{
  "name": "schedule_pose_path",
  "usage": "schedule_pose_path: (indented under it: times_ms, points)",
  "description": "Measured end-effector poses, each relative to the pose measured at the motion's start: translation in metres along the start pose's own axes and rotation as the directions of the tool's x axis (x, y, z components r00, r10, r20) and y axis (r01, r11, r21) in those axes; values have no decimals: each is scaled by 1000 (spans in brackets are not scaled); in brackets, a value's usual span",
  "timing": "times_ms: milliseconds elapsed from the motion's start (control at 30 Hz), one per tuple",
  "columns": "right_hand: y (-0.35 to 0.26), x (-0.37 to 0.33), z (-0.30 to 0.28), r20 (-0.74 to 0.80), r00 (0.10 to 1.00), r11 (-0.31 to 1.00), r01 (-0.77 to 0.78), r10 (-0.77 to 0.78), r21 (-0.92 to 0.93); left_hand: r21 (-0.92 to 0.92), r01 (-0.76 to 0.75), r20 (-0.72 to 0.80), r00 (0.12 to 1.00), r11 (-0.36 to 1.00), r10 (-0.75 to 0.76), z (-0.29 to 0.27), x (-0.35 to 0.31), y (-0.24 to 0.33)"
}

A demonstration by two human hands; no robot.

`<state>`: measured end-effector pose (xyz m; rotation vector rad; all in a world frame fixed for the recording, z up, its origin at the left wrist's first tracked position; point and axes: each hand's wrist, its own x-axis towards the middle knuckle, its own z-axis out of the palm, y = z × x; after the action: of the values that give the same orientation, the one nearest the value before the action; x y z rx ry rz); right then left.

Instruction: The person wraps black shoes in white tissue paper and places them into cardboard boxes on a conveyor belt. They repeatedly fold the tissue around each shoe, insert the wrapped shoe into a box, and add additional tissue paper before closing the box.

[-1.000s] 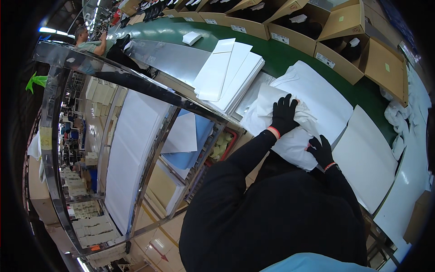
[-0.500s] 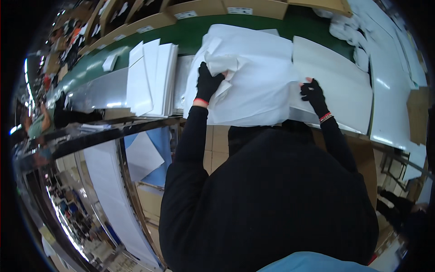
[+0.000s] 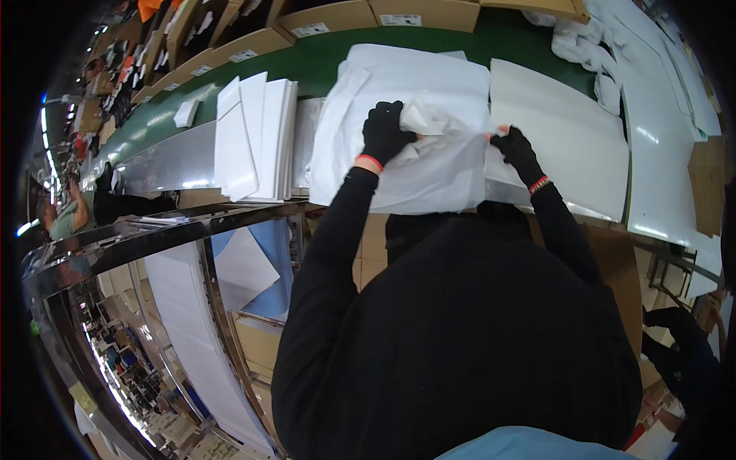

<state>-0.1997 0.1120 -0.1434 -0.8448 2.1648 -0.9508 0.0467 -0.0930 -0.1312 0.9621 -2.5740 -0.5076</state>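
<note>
A stack of thin white tissue paper (image 3: 429, 77) lies in front of me on the work table. My left hand (image 3: 387, 132), in a black fingerless glove, is closed on a crumpled sheet of tissue paper (image 3: 429, 121) over the stack. At the stack's right edge, my right hand (image 3: 517, 152), gloved the same way, pinches the drawn-out side of that crumpled sheet. The sheet runs bunched between both hands. Under my left palm the paper is hidden.
White flat card pieces (image 3: 257, 138) stand in a pile left of the tissue. Stiff pale sheets (image 3: 560, 123) lie to the right. Beyond the green belt (image 3: 322, 54) open cardboard boxes (image 3: 330, 21) line up. Other people (image 3: 77, 207) are at far left and lower right.
My left hand has moved right with the crumpled tissue paper. My right hand has shifted slightly left and now pinches the sheet, which stretches between the two hands.
</note>
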Motion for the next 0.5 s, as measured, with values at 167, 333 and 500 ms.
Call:
schedule_pose_path:
  times_ms: [167,333,500]
  points:
    - [-3,-8,5,62,959,951,264,-277,163,-60,-167,-273,951,984,145,-2,-6,32]
    - [-35,-20,1,91,981,708,-189,174,680,13,-235,-12,972,972,235,5,-26,49]
    - [-22,-4,-7,338,937,973,12,-92,232,-203,-238,125,956,950,266,-8,-26,43]
